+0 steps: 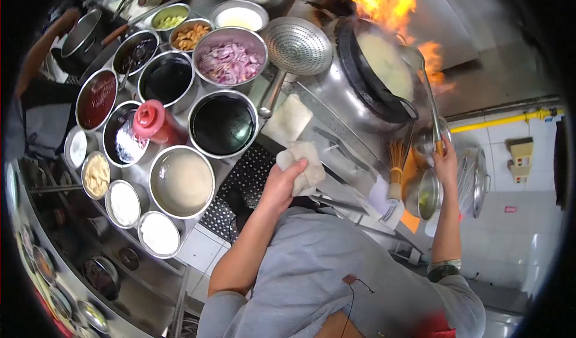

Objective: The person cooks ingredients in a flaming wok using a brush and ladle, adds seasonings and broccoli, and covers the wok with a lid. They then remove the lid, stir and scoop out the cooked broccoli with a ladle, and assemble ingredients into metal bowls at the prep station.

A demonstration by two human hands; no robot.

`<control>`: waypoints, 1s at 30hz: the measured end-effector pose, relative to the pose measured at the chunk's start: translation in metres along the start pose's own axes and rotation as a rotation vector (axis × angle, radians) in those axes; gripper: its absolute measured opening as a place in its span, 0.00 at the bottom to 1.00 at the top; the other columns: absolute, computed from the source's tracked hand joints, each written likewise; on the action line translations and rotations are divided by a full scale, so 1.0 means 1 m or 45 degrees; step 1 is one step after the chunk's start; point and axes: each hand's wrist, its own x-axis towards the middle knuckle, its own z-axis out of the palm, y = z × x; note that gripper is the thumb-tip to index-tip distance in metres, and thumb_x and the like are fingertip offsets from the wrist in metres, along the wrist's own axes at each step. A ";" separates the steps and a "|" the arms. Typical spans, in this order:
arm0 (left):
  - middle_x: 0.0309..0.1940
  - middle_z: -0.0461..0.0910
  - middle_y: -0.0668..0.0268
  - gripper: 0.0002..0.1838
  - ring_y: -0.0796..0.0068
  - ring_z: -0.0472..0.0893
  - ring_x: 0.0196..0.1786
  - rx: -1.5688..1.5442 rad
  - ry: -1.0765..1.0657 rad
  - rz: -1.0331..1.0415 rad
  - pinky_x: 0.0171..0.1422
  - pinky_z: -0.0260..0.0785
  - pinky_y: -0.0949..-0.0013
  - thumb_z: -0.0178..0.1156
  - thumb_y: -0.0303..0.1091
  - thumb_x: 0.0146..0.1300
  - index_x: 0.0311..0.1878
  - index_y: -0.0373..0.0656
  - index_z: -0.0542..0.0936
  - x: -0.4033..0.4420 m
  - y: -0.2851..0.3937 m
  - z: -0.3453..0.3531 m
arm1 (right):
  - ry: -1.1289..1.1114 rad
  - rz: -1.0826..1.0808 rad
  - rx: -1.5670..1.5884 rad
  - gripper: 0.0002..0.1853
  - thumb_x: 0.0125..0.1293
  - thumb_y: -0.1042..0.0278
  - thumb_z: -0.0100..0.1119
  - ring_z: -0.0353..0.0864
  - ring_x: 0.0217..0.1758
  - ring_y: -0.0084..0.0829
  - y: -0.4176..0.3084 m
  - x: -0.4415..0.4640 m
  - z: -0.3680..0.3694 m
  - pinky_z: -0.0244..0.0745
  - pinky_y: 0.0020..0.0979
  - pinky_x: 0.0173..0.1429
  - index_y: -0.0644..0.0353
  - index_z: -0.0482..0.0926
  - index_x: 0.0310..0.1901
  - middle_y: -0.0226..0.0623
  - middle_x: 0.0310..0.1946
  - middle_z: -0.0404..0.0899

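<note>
My left hand (285, 185) is wrapped round a folded whitish cloth (309, 169), held in front of my body. A second pale cloth (289, 120) lies just beyond it on the steel counter. My right hand (444, 163) grips the wooden handle of a long steel ladle (431, 95). The ladle's head is at the right rim of a wok (354, 68), which holds a pale, cloudy liquid (387, 65). Orange flames (384, 8) rise behind and to the right of the wok.
Left of the wok are a perforated strainer (298, 46), a bowl of sliced onions (230, 61), several sauce bowls and a red squeeze bottle (157, 122). A bamboo brush (396, 164) and metal bowls stand near my right arm. Another person's arm (45, 50) shows at the far left.
</note>
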 end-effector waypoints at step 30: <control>0.56 0.78 0.59 0.24 0.61 0.80 0.57 -0.080 0.065 -0.102 0.61 0.74 0.57 0.59 0.37 0.70 0.65 0.39 0.68 0.063 -0.016 0.047 | -0.179 -0.057 0.120 0.32 0.62 0.73 0.59 0.81 0.43 0.42 -0.023 -0.008 -0.031 0.74 0.39 0.50 0.55 0.63 0.69 0.51 0.43 0.80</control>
